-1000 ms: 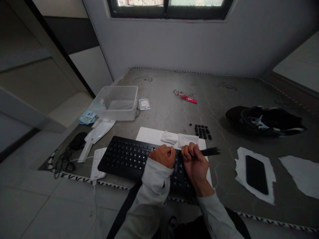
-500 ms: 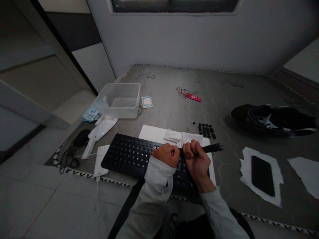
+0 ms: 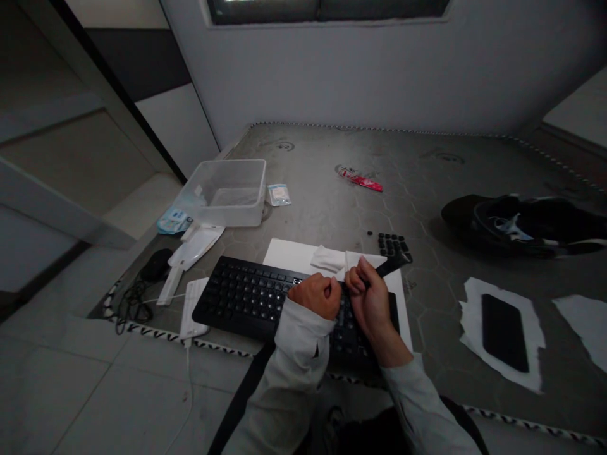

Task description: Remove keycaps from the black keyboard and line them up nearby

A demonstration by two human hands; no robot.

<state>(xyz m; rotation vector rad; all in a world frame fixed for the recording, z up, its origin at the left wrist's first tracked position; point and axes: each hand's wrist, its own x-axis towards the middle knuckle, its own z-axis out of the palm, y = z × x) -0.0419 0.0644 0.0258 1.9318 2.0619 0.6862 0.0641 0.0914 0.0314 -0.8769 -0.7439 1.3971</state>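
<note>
A black keyboard (image 3: 246, 297) lies on the table in front of me, its right part under my hands. My left hand (image 3: 318, 296) is closed in a fist over it; whatever may be inside the fist is hidden. My right hand (image 3: 368, 297), just beside it, is wrapped round a slim black brush (image 3: 389, 265). The brush's frayed end points up and right, in front of several loose black keycaps (image 3: 392, 242). Beneath the keyboard shows a white sheet (image 3: 284, 251), with folded white tissue (image 3: 327, 259) on it behind my hands.
At the back left stands a clear plastic box (image 3: 237, 208), with a small sachet (image 3: 279, 194) beside it. A mouse (image 3: 157, 264) and a white power strip (image 3: 193, 309) lie left. A red packet (image 3: 363, 181) lies behind; a black helmet (image 3: 474, 221) and a phone (image 3: 504, 332) are right.
My right hand has turned, swinging the brush's bristle end upward and left toward the loose keycaps. My left fist has stayed in place.
</note>
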